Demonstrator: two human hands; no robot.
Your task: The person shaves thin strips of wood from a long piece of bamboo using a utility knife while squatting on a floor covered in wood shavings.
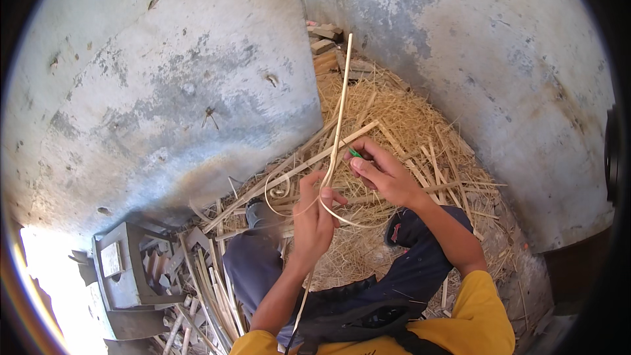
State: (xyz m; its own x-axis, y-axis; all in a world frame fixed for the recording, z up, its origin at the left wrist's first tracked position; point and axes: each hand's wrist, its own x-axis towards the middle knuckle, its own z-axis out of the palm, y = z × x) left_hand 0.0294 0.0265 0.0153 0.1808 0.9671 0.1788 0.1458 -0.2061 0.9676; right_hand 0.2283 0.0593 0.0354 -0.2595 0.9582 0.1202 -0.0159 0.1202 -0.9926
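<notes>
A long pale strip of split bamboo or wood (342, 95) stands up from my left hand (313, 222), its fingers closed round the lower part. Below the grip the strip parts into thinner slivers; one curls left in a loop and another bends right under my right hand. My right hand (393, 179) is closed just right of the strip, pinching a small bright green object (355, 153) between thumb and fingers. Most of that green piece is hidden by the fingers, so its kind cannot be made out.
Straw-like shavings (388, 108) and loose sticks cover the floor in the corner. More long strips (220, 289) lie by my left leg, beside a grey frame-like box (121, 269). Worn plaster walls (197, 85) rise on both sides. Bricks or wood blocks (323, 45) are piled at the back.
</notes>
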